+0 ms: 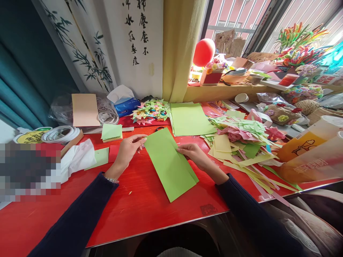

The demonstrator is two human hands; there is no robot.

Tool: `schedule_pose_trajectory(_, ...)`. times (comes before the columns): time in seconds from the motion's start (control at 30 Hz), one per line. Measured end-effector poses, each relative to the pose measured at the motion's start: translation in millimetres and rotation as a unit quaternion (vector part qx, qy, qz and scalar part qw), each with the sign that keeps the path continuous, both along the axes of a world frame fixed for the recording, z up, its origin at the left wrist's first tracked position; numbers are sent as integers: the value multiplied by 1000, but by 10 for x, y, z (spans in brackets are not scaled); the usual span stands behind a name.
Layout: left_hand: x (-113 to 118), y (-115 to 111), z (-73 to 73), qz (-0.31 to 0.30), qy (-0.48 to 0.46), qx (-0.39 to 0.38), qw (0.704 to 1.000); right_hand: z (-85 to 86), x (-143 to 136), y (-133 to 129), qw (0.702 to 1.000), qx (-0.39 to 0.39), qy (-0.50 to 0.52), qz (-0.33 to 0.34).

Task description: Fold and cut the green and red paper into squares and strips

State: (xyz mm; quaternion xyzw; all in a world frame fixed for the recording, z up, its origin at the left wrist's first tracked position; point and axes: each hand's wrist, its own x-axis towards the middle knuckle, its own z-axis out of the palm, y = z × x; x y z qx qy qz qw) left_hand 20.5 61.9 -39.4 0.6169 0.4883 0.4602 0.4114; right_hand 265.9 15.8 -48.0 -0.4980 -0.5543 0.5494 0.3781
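A sheet of green paper [168, 166], folded lengthwise with a narrow strip showing along its right side, is held tilted over the red table [128, 210]. My left hand [131, 148] pinches its upper left corner between thumb and fingers; a beaded bracelet circles that wrist. My right hand [194, 154] grips the paper's upper right edge, fingers closed. Just beyond lies a stack of larger green sheets [191, 119]. Partly hidden behind the held paper is a dark ring-shaped handle [160, 129], perhaps of scissors. A pad of small green squares [112, 132] sits beyond my left hand.
Paper scraps and strips [241, 139] are heaped at right, near two plastic cups [316, 157]. Folded paper pieces [152, 110] pile up at the back, beside a blue tissue pack [125, 106]. Tape rolls [61, 135] and crumpled tissue [77, 159] lie left. The table's front edge is close.
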Motion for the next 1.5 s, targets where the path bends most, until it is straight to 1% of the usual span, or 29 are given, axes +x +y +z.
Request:
schedule_pose_trajectory(0.1, -6, -1, 48, -5, -20, -20, 1000, 26, -9, -16, 1000, 1, 5, -1)
schedule_pose_trajectory(0.2, -11, -8, 91, -19, -35, -62, 997, 53, -15, -30, 999, 2, 30, -13)
schedule_pose_trajectory(0.3, 38, -64, 111, -68, -34, -117, 990, 59, -9, -27, 997, 14, 59, -48)
schedule_pose_trajectory(0.43, 203, -217, 90, -138, 1, -186, 973, 45, 8, -12, 991, 35, 92, -95)
schedule_pose_trajectory(0.53, 318, -320, 50, -173, 36, -219, 960, 40, 17, -6, 986, 54, 103, -118)
schedule_pose_trajectory(0.6, 357, -356, 21, -187, 49, -225, 955, 38, 20, -4, 985, 59, 105, -124)
schedule_pose_trajectory(0.77, 352, -361, -22, -188, 52, -210, 958, 25, 26, 4, 985, 57, 104, -122)
schedule_pose_trajectory(1.03, 341, -349, -7, -168, 56, -182, 967, 18, 26, 0, 986, 72, 98, -112)
schedule_pose_trajectory(1.23, 322, -335, -34, -173, 47, -194, 964, 31, 14, 2, 987, 66, 94, -109)
schedule_pose_trajectory(1.37, 317, -323, -58, -171, 49, -195, 965, 23, 13, 10, 989, 76, 80, -95)
schedule_pose_trajectory(1.5, 309, -312, -20, -168, 55, -204, 963, 24, 11, 3, 989, 93, 60, -97)
